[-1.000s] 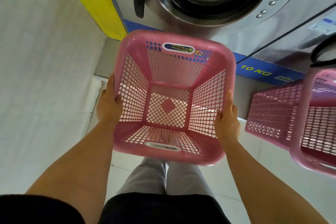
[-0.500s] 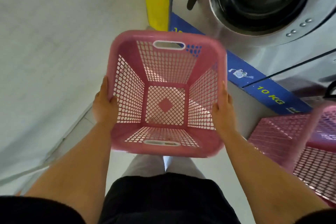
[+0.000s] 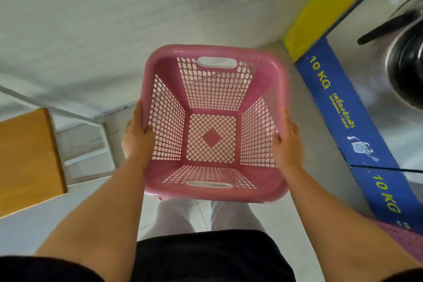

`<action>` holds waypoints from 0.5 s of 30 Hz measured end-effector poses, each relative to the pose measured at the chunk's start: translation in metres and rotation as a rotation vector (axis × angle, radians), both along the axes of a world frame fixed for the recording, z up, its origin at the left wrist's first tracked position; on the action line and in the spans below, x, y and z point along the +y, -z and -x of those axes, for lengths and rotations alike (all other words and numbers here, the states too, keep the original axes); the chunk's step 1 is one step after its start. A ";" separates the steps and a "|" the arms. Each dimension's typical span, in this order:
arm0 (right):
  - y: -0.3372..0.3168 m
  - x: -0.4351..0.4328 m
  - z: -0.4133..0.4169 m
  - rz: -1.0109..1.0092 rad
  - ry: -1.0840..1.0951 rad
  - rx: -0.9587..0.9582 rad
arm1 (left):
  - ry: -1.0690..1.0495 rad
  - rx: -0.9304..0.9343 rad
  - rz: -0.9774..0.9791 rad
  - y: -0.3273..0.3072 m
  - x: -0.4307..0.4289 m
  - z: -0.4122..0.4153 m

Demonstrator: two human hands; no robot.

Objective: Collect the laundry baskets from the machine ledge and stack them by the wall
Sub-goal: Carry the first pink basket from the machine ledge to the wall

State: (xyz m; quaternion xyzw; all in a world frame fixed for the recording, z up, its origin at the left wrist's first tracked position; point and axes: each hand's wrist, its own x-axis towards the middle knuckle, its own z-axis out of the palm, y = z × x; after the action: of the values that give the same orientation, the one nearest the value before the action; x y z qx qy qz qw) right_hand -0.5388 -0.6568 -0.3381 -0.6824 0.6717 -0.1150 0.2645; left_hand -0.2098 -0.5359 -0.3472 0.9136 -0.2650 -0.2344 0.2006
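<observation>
While both hands carry it, pink basket (image 3: 212,121) hangs empty over floor, near wall (image 3: 91,18). Left hand (image 3: 137,137) closed on left rim, right hand (image 3: 286,142) closed on right rim. Seems light, stiff plastic lattice; side rims or handle slots good for hold.

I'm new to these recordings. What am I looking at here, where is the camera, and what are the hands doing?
There is no robot: the camera sits on a person's head and looks down at their own arms. The left hand and right hand grip opposite sides of an empty pink laundry basket, held in the air above a pale floor. To the right stands a washing machine with a blue strip marked 10 KG. A wooden surface shows at the left edge, below a white wall.
</observation>
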 end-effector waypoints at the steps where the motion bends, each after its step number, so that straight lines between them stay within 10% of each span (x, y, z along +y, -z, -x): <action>1: 0.002 0.005 -0.017 0.000 -0.018 0.006 | -0.013 -0.004 0.002 0.001 0.013 -0.013; 15: 0.040 0.068 -0.211 -0.058 -0.255 0.059 | -0.252 -0.015 -0.022 0.019 0.151 -0.165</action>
State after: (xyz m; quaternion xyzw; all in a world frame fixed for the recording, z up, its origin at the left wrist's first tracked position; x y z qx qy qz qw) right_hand -0.3282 -0.5889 -0.3779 -0.7573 0.5901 -0.0408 0.2766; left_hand -0.0453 -0.3852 -0.3663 0.9435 -0.1468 -0.2035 0.2163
